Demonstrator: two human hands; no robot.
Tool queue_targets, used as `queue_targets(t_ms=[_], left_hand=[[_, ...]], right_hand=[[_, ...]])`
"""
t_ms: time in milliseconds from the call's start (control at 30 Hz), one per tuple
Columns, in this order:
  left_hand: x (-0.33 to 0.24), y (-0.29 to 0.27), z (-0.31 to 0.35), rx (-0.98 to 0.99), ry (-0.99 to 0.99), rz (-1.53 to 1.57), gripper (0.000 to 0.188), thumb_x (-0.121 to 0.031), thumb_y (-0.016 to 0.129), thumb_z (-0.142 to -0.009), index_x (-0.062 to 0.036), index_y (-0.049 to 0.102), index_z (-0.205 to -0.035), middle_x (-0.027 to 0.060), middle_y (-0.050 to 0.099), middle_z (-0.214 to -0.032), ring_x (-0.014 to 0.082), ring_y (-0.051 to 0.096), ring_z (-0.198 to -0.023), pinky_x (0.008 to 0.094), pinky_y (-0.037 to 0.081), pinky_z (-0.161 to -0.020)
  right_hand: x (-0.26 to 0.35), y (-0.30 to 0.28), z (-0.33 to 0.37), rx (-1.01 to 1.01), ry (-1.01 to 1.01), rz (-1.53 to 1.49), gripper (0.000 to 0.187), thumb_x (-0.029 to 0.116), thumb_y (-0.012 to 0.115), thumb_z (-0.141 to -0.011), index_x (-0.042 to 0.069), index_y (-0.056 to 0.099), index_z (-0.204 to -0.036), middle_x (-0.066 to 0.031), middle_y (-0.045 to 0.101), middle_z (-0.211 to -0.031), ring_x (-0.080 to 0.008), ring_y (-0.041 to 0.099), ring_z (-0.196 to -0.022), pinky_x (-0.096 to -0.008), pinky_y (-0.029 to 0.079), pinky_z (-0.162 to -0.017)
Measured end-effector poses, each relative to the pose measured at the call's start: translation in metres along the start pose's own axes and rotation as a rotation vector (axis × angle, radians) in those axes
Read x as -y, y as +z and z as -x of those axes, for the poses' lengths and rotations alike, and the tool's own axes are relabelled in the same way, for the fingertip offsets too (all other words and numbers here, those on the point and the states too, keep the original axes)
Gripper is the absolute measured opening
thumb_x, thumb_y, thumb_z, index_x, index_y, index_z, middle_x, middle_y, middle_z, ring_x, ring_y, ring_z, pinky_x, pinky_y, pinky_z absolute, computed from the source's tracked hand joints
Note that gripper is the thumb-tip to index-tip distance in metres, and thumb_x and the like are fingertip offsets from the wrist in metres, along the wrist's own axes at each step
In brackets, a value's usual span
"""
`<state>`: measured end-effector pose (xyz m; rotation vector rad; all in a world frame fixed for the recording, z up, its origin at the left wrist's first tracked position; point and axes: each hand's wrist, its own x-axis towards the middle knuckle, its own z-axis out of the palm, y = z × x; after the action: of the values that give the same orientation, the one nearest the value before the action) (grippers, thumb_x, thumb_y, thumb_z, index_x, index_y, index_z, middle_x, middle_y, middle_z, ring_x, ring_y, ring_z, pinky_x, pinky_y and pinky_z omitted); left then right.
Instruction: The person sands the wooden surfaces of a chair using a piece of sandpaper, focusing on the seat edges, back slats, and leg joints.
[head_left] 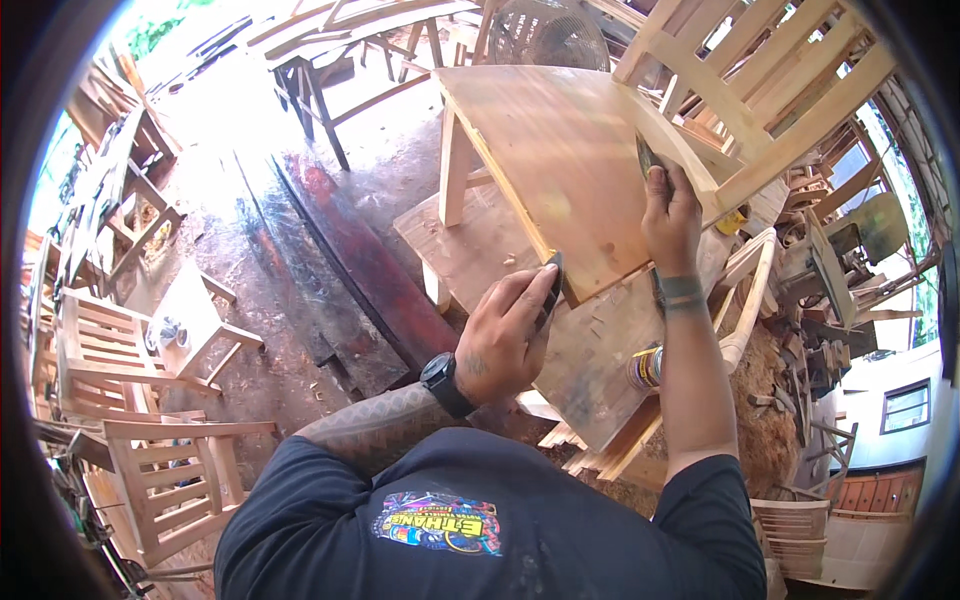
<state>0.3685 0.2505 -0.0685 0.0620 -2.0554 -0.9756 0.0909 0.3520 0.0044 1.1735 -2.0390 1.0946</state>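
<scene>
Pale wood chair seat (590,170) at 1 o'clock in the head view, backrest (750,85) toward 2, one leg (453,170) near 12. Chair sits over the wooden counter (590,390), which runs down toward 5.

Left hand (503,335) just below centre: grip clamped on a dark pad (556,275), up against the seat's near corner. Watch (440,380) on that wrist. Right hand (672,220) at 2 o'clock, by the seat's right side; fingers look closed around a dark strip (645,153), exact kind can't tell.

Risks, as judged: heavy pressure at the corner could round it off or splinter the edge. Chair could slide or rock if neither hand steadies it; right hand may not be bracing much. Fingertips riding close to the raw edge could catch a splinter. Can (645,367) at 4 o'clock stands near the right forearm; a low elbow swing could tip it.

Surroundings: fan (548,35) past 12, slatted chair (180,490) at 8.
</scene>
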Motion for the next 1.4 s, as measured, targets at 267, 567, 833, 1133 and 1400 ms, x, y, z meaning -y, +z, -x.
queue_targets(t_ms=[267, 567, 833, 1133, 1400], left_hand=[[-0.027, 0.021, 0.024, -0.028, 0.048, -0.025, 0.059, 0.002, 0.075, -0.088, 0.0079, 0.06, -0.145, 0.0239, 0.064, -0.127, 0.0401, 0.068, -0.111, 0.0445, 0.056, -0.098], [-0.004, 0.012, 0.042, -0.092, 0.029, 0.038, 0.058, 0.005, 0.068, -0.092, 0.003, 0.059, -0.149, 0.0222, 0.065, -0.13, 0.0382, 0.066, -0.115, 0.0436, 0.055, -0.101], [0.058, 0.003, -0.019, -0.16, 0.17, -0.244, 0.065, 0.007, 0.066, -0.087, 0.0047, 0.054, -0.152, 0.0228, 0.062, -0.135, 0.0402, 0.063, -0.118, 0.0481, 0.053, -0.104], [0.028, 0.013, 0.033, -0.085, 0.15, -0.088, 0.061, 0.005, 0.068, -0.088, 0.0034, 0.059, -0.148, 0.024, 0.064, -0.131, 0.0403, 0.065, -0.118, 0.0465, 0.053, -0.105], [0.07, -0.009, -0.038, -0.149, -0.066, 0.054, 0.044, 0.0, 0.061, -0.101, -0.0015, 0.063, -0.145, 0.0202, 0.068, -0.127, 0.0379, 0.07, -0.113, 0.0448, 0.056, -0.097]], right_hand=[[-0.002, -0.004, 0.002, 0.039, 0.015, 0.005, 0.03, 0.024, 0.058, -0.112, 0.001, 0.07, -0.129, -0.022, 0.075, -0.12, -0.0402, 0.072, -0.11, -0.0447, 0.056, -0.096], [-0.008, 0.0, 0.005, 0.013, -0.003, -0.009, 0.032, 0.024, 0.059, -0.113, -0.002, 0.07, -0.129, -0.0213, 0.077, -0.117, -0.034, 0.075, -0.107, -0.0423, 0.057, -0.094], [-0.001, 0.001, 0.007, 0.017, 0.01, -0.037, 0.032, 0.023, 0.058, -0.112, 0.0, 0.071, -0.129, -0.0233, 0.075, -0.119, -0.0416, 0.073, -0.11, -0.0463, 0.057, -0.094], [-0.006, -0.004, 0.003, -0.008, 0.006, -0.038, 0.031, 0.023, 0.058, -0.111, 0.0, 0.071, -0.128, -0.0233, 0.075, -0.118, -0.0404, 0.073, -0.11, -0.0457, 0.057, -0.095], [-0.002, -0.003, 0.006, -0.041, -0.043, -0.011, 0.031, 0.024, 0.058, -0.112, 0.001, 0.071, -0.127, -0.0234, 0.076, -0.113, -0.0414, 0.073, -0.105, -0.0469, 0.057, -0.091]])
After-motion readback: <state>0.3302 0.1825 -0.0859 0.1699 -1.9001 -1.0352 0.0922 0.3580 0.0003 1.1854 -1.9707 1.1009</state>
